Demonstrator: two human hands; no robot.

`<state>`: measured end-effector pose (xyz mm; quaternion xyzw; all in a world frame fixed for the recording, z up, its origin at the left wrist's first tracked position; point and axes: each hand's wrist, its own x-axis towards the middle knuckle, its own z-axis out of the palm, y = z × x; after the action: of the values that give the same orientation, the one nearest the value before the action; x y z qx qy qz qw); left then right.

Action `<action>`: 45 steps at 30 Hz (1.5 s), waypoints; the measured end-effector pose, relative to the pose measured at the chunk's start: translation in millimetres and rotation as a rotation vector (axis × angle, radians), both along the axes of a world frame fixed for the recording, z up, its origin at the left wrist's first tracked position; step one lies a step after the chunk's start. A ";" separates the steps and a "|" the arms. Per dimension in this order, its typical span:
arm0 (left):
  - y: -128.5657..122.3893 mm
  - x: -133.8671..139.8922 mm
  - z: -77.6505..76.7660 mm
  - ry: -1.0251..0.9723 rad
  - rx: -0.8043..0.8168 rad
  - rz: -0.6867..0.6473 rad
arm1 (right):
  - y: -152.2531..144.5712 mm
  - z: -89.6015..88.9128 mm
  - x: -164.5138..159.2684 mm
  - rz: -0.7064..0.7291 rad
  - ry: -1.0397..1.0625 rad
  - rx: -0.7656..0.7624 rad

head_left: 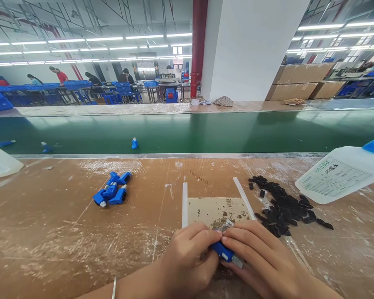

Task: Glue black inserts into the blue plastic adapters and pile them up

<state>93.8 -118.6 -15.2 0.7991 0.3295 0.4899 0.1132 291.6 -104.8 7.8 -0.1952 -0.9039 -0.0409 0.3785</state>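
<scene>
In the head view, a small blue plastic part [222, 251] with a grey metal-like end is between my two hands, low and right of centre. My left hand [195, 253] pinches its left end with thumb and finger. From the other side, my right hand [262, 251] closes on it, fingertips meeting the left thumb. Fingers hide much of the part. Just beyond is a tan sheet [205, 207] with dark smears, flanked by two white strips. To its right lies a heap of small black pieces [283, 207]. Several similar blue parts [110, 191] are piled on the left.
A green conveyor belt [174, 128] runs across behind the brown worktable [137, 232], carrying a few blue parts [135, 143]. A white bottle with a blue cap [339, 174] leans in from the right. Another white container [1, 162] is at far left. Cartons [296, 83] and people stand farther back.
</scene>
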 end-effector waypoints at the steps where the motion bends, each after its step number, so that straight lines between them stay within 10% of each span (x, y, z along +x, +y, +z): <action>1: -0.2 0.3 1.0 -0.002 -0.001 0.005 | -0.7 -1.6 -0.5 -0.006 -0.011 0.024; 11: -2.8 0.6 2.8 -0.004 -0.034 0.036 | -3.1 -1.2 -3.5 -0.037 -0.053 0.148; 20: 6.1 -20.3 15.9 0.167 0.036 0.111 | 14.8 -9.9 3.4 -0.054 0.011 -0.069; 25: 40.1 -82.6 22.1 0.725 0.078 0.615 | 70.6 -9.7 59.7 -0.536 -0.074 -0.271; 30: 47.6 -149.1 14.1 1.149 0.078 1.035 | 96.5 -24.2 86.7 -0.614 -0.185 -0.371; 38: 72.1 -140.5 -13.2 0.863 -0.117 0.820 | 104.2 -48.4 86.4 -0.576 -0.207 -0.388; 45: 157.3 -150.1 -1.4 0.645 -0.273 1.124 | 107.2 -42.2 88.7 -0.551 -0.090 -0.403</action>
<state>-56.3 38.7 -16.6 0.5906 0.7728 0.1643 -0.1638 380.4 2.4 -34.4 -0.5008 -0.8229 0.0293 0.2668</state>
